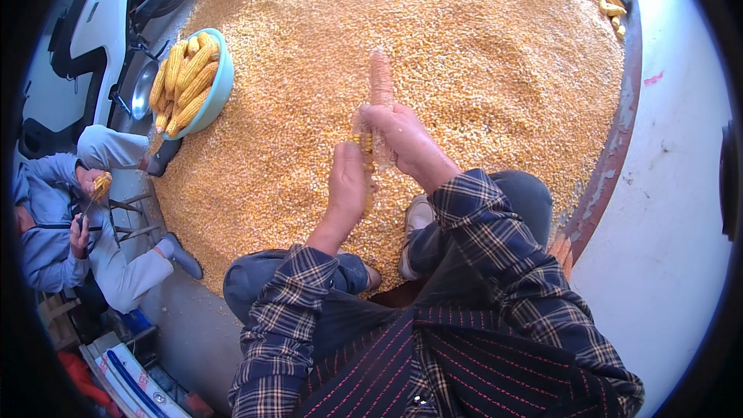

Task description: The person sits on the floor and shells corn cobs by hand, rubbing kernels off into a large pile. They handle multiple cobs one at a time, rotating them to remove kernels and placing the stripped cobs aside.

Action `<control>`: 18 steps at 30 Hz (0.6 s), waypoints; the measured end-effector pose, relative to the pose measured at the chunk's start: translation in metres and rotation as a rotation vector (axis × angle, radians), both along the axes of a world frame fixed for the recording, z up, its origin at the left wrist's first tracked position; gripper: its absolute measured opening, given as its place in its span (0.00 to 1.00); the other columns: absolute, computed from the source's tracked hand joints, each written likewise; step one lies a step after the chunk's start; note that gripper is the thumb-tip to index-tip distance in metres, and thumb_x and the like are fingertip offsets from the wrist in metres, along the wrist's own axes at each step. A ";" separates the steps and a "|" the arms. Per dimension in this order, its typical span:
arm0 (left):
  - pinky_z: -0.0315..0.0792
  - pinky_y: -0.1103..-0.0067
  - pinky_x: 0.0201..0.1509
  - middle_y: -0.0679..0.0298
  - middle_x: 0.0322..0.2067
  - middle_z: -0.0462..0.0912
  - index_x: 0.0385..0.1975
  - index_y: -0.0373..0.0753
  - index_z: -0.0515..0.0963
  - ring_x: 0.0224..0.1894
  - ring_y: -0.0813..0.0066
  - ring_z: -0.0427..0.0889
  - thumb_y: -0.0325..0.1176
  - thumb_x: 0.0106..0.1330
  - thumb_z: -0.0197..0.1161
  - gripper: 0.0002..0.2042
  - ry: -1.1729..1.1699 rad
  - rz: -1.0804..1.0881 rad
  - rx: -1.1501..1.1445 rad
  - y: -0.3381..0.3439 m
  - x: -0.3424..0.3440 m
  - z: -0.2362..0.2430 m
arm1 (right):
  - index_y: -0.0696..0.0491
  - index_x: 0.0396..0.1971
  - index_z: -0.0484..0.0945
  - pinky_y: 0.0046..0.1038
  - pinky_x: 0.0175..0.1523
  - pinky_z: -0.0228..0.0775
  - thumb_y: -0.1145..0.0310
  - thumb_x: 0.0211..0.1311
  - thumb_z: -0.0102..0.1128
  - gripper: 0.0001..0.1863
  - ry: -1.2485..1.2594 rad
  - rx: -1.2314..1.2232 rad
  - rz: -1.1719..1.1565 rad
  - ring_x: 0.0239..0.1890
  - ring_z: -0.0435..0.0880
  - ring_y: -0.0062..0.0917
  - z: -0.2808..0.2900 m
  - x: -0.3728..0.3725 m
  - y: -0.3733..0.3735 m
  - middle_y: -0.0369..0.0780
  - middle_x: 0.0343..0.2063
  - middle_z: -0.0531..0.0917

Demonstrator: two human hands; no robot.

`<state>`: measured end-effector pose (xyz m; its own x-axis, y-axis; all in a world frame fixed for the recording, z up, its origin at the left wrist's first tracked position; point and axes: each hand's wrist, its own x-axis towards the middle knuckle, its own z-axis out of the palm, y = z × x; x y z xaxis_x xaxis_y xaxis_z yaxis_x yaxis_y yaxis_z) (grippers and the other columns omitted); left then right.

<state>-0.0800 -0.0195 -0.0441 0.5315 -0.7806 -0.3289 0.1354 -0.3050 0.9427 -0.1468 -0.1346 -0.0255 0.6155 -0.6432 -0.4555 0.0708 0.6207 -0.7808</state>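
Note:
My right hand (404, 138) is closed round a bare, pinkish corn cob (380, 81) that points away from me. Pressed close against it, my left hand (348, 183) grips an ear of corn (367, 142) with yellow kernels showing along part of it. Motion blurs the fingers where the two hands meet, and much of the ear is hidden by them. Beneath both hands spreads a wide heap of loose yellow corn kernels (495, 70).
A light-blue basin (221, 87) full of corn ears stands on the heap's left. Another person (54, 217) sits at left, holding an ear. A scooter (101, 15) is behind. Several ears (611, 9) lie by the white wall (658, 155) at far right.

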 end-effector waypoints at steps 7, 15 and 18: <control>0.71 0.81 0.23 0.66 0.27 0.70 0.38 0.39 0.67 0.23 0.81 0.71 0.48 0.73 0.37 0.18 0.189 0.010 0.016 -0.003 -0.003 0.007 | 0.61 0.33 0.74 0.29 0.31 0.67 0.65 0.53 0.58 0.14 0.177 -0.134 -0.014 0.27 0.75 0.23 -0.002 0.000 -0.001 0.38 0.25 0.77; 0.71 0.82 0.22 0.64 0.28 0.72 0.41 0.38 0.68 0.26 0.79 0.74 0.48 0.73 0.37 0.19 -0.059 -0.018 0.040 -0.004 -0.004 -0.006 | 0.61 0.33 0.73 0.31 0.33 0.69 0.63 0.49 0.59 0.17 0.297 -0.428 -0.005 0.27 0.77 0.26 -0.019 0.009 0.007 0.41 0.23 0.78; 0.70 0.82 0.23 0.64 0.29 0.72 0.41 0.37 0.68 0.27 0.80 0.74 0.48 0.73 0.37 0.19 0.210 0.016 0.076 -0.005 -0.003 0.006 | 0.61 0.32 0.73 0.30 0.33 0.69 0.63 0.51 0.59 0.16 0.441 -0.561 -0.020 0.27 0.77 0.25 -0.022 0.007 0.002 0.41 0.23 0.79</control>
<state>-0.0833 -0.0247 -0.0385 0.4574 -0.7415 -0.4910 0.3317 -0.3701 0.8678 -0.1400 -0.1326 -0.0476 0.4356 -0.8629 -0.2564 -0.3175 0.1193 -0.9407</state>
